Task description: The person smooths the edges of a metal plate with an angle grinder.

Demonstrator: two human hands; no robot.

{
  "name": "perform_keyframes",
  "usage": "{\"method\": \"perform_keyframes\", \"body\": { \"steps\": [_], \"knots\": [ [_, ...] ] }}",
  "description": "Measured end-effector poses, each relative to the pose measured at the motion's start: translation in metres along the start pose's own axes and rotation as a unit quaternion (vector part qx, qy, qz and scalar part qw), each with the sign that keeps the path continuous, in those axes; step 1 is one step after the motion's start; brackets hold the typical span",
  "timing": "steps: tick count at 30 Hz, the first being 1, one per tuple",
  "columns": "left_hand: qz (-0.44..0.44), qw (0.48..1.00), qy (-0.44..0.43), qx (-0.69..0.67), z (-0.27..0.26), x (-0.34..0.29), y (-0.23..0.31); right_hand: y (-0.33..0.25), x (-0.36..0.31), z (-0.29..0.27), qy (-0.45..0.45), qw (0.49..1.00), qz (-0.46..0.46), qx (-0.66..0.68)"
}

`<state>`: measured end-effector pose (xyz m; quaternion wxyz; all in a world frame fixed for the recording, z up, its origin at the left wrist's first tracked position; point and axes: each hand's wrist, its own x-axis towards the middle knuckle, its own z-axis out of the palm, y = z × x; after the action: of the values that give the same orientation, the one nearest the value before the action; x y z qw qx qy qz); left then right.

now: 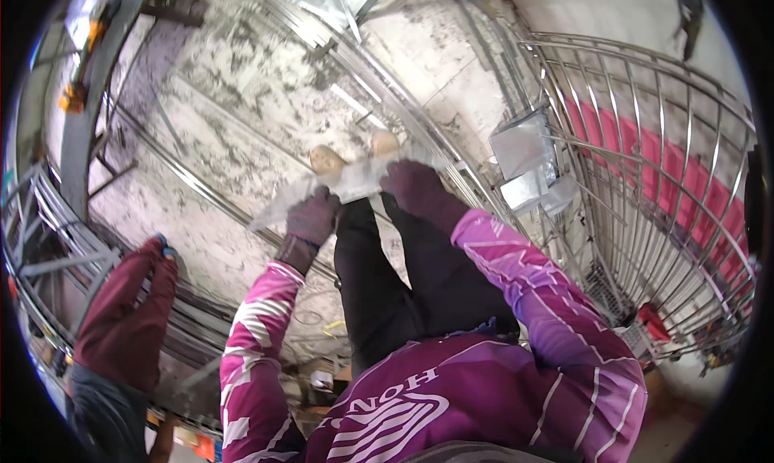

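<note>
Spanning the centre of the frame, a pale translucent sheet (pixel 355 182) is held by both gloved hands, above the tips of the person's tan shoes (pixel 326 158). Its left end is gripped by the left hand (pixel 313 214), with the fingers curled over the edge; its right part is clamped by the right hand (pixel 415 190), which is set slightly higher in the frame. The two hands are held well apart, and a stretch of the sheet is left uncovered between them. What lies under the fingers cannot be told. Beneath, a pale, dark-smudged floor (pixel 234 68) is crossed diagonally by long metal bars (pixel 387 92). At the right, a curved wire rack (pixel 637 48) is seen, with a pink panel (pixel 633 160) visible through its rods, and grey metal boxes (pixel 522 144) are placed near its left side. At the upper left, an orange tool (pixel 74 98) is seen by a grey beam (pixel 78 156). At the lower left, maroon trousers (pixel 129 310) are worn by another person.
</note>
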<state>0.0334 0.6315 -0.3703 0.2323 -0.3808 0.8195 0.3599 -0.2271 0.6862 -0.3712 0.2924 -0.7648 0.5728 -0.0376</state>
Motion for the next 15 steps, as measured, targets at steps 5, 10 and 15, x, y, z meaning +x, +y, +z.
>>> {"method": "perform_keyframes", "body": {
  "steps": [5,10,15],
  "knots": [
    [0.065,0.996,-0.027,0.052,-0.048,0.002,0.070,-0.003,-0.079,-0.057,0.037,0.997,0.072,0.007],
    [0.106,0.991,-0.021,0.079,-0.093,0.018,0.128,-0.002,-0.133,-0.106,0.070,0.988,0.135,0.001],
    [0.160,0.969,-0.110,0.153,-0.105,0.061,0.163,0.012,-0.166,-0.133,0.114,0.979,0.165,-0.028]
  ]
}}
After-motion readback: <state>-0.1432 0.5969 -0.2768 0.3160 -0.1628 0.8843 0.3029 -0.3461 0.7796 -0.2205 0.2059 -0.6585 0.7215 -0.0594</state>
